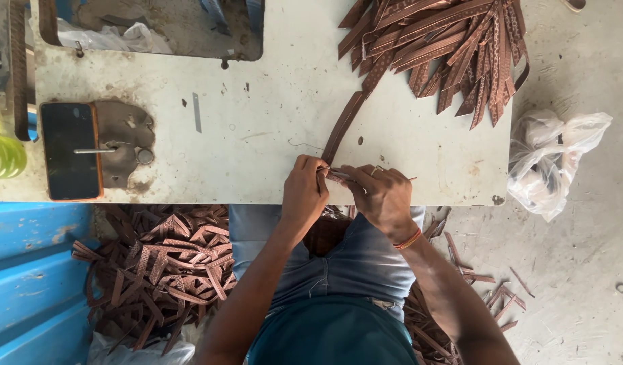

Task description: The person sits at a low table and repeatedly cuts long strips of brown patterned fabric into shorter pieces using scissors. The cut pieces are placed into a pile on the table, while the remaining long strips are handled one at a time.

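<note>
Head view: a worn white worktable (257, 115) on a concrete floor, seen from above. The left hand (303, 192) and right hand (382, 196) meet at the table's near edge, both pinching the near end of a long brown leather strip (344, 125), which runs diagonally up toward a heap of embossed brown strips (446, 47). A dark phone (70, 150) lies at left; a clear plastic bag (555, 162) rests on the floor at right; more cut strips (162, 267) are piled below the table.
</note>
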